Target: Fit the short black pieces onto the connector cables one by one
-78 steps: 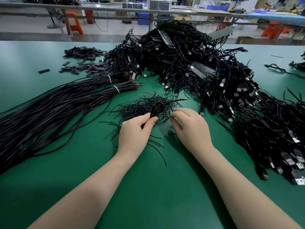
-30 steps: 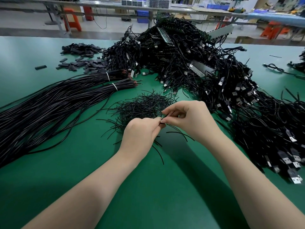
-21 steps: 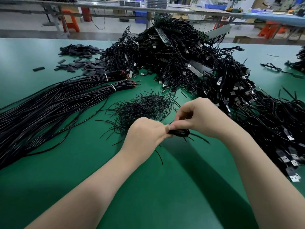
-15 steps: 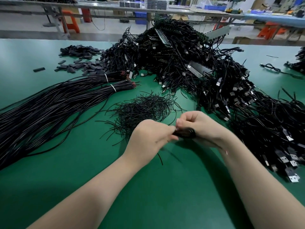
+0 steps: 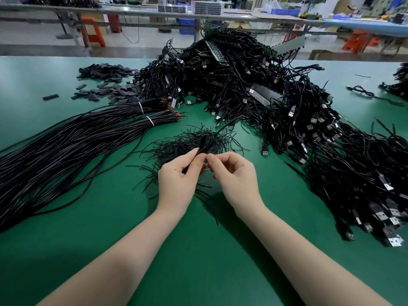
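— What is the left hand (image 5: pixel 177 182) gripping?

— One folded black cable loop (image 5: pixel 205 142), pinched between thumb and fingers; the loop stands up beyond the fingertips, over the heap of thin black strands (image 5: pixel 194 144). A dark stretch of it runs down across the palm.

— And the right hand (image 5: pixel 236 180)?

— Its fingers are curled, thumb and forefinger meeting just beside the left fingertips, right at the base of the loop. Whether they pinch anything I cannot tell.

— How many of each thing around that heap?

— Two tied bundles of long black wires (image 5: pixel 72 142) left of it, each with a white tie. Beyond the bundles, one scatter of short flat black pieces (image 5: pixel 110 90), too many to count. Behind and right of the heap, one big pile of USB connector cables (image 5: pixel 287 120), also past counting.

— Any writing?

— None I can read. Everything lies on the green table (image 5: pixel 198 261).
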`<state>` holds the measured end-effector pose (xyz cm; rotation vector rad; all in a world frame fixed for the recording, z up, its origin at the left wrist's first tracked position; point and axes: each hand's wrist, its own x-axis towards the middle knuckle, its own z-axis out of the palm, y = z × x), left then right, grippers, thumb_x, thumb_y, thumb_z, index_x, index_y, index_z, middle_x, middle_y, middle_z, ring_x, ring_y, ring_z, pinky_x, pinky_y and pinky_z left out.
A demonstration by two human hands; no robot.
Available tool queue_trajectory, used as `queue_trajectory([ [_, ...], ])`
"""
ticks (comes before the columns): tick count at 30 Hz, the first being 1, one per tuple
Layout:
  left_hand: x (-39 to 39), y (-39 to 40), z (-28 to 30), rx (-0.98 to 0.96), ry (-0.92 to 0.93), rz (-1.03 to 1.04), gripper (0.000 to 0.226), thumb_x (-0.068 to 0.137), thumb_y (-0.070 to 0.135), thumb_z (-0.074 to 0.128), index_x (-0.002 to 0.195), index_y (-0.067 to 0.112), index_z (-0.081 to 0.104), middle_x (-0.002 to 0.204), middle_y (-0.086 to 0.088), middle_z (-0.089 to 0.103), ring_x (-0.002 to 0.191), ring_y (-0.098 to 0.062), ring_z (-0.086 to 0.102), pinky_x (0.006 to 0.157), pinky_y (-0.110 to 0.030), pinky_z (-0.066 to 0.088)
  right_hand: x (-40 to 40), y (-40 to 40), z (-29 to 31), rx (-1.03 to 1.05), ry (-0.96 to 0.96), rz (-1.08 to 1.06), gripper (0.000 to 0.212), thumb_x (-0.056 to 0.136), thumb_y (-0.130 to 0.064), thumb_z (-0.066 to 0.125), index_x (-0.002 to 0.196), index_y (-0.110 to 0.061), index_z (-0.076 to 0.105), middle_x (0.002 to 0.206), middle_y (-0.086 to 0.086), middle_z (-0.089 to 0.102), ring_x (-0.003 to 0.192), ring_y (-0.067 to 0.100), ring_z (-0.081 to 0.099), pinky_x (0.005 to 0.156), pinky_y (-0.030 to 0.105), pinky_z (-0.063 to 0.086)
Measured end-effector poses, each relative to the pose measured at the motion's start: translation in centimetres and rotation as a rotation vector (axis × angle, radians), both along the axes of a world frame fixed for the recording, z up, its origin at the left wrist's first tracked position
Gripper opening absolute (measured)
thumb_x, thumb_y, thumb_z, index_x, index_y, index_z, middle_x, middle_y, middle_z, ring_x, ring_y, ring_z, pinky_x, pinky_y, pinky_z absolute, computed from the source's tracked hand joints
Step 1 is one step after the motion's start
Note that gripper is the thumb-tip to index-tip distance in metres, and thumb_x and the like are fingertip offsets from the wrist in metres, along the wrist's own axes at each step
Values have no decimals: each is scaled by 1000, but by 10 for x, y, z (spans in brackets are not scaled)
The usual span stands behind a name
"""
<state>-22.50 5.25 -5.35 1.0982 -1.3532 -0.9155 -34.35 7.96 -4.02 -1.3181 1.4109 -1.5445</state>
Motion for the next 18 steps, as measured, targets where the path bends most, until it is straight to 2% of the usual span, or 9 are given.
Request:
queue_trajectory([
  [3, 1, -2, -2, 17, 29, -18, 31, 89, 20, 69, 117, 8, 70, 102, 1, 75, 96, -10, 70, 91, -30, 55, -1, 0, -1, 18, -85, 10, 19, 91, -23, 66, 72, -24, 69, 69, -11, 69, 67, 1, 60, 69, 23, 53],
  [6, 1, -3, -3, 40, 104, -37, 31, 88, 19, 71, 117, 7, 69, 98, 6, 76, 93, -7, 71, 86, -24, 54, -3, 1, -2, 30, -148, 75, 5, 87, -19, 70, 85, -15, 72, 78, -8, 73, 75, 3, 66, 70, 19, 53],
  [9, 2, -5, -3, 54, 167, -62, 25, 88, 14, 70, 113, 12, 70, 89, 20, 74, 88, 3, 69, 77, -11, 51, -4, 2, -1, 25, -187, 101, 9, 81, -12, 77, 88, -10, 73, 84, 0, 75, 77, 9, 68, 71, 19, 51],
  [11, 1, -4, 1, 80, 212, -126, 20, 90, 14, 68, 110, 15, 73, 87, 12, 76, 82, -2, 70, 74, -13, 52, -9, 1, 5, 23, -214, 97, 9, 79, -11, 78, 86, -8, 75, 83, 3, 75, 76, 10, 69, 71, 19, 51],
  [13, 0, 1, 9, 95, 281, -210, 16, 92, 14, 65, 97, 21, 79, 82, 4, 76, 75, -6, 68, 71, -17, 53, -14, -1, 13, 37, -228, 126, 5, 80, -12, 77, 85, -12, 77, 83, 5, 76, 78, 11, 70, 72, 19, 52],
  [15, -2, 5, 17, 126, 335, -243, 22, 92, 16, 63, 87, 28, 80, 77, 4, 74, 70, -5, 66, 67, -16, 52, -15, -3, 21, 52, -219, 176, 6, 82, -12, 75, 86, -16, 78, 83, 5, 76, 76, 11, 69, 73, 21, 52],
  [18, -4, 8, 31, 209, 410, -204, 17, 90, 24, 64, 86, 26, 80, 72, 6, 70, 64, -5, 62, 61, -14, 50, -10, -5, 34, 21, -191, 211, 10, 83, -10, 74, 83, -19, 79, 80, 6, 75, 74, 13, 69, 73, 24, 54],
])
